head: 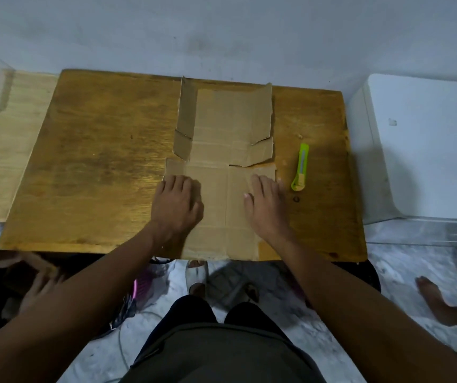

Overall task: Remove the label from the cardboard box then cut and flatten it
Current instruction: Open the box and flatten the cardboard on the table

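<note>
Two flat palms press the opened cardboard box (223,161) down on the wooden bench (97,150).

Left to right: the left hand (176,205) lies spread on the near left panel, its grip open and holding nothing; the box stretches away along the middle of the bench, near edge at the front rim, far side flaps lifting a little; the right hand (267,205) lies spread on the near right panel, grip open too; a green cutter (300,167) rests just beside the box, untouched. No label shows on the upturned face. Cardboard this thin looks light and stiff along the panels yet springy at the creases, so it likely slides on smooth wood; pressing on the fold lines, or pinching a flap edge, seems the best hold.
</note>
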